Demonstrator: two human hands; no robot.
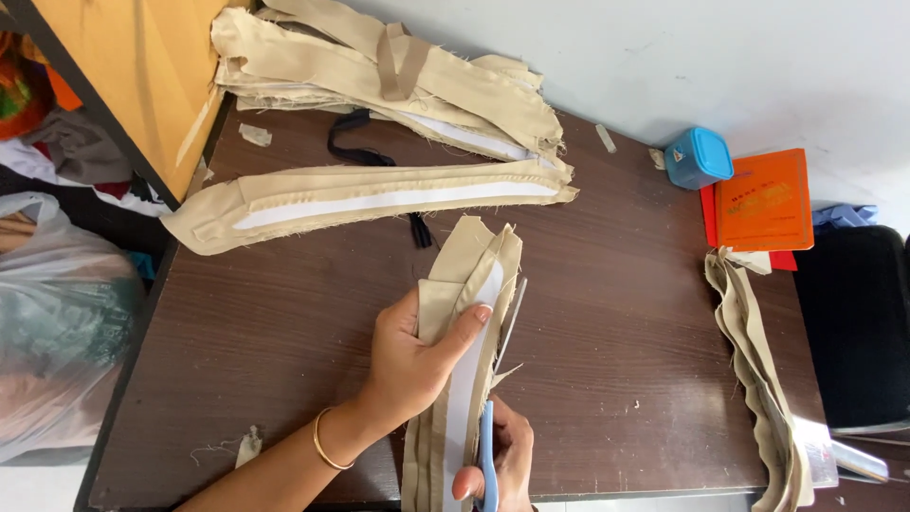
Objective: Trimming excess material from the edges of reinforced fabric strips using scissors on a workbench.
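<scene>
The left hand (412,356) reached in from the lower left, forearm bare with a thin gold bangle at the wrist. Its fingers (466,327) were curled in a pinch, thumb on top pointing up and to the right. The right hand (498,465) sat low at the bottom edge, closed in a grip, knuckles outward.

Two hands were in view, the left hand (408,365) and the right hand (502,465), with one pair of blue-handled scissors (493,417). One tan fabric strip (464,360) was held; one long strip (370,201) lay far left on the counter (626,379), one pile of strips (379,66) beyond it, one bundle (758,370) at the right. One blue box (698,157), one orange booklet (764,200), one black zipper (365,152), one plastic bag (57,322).
</scene>
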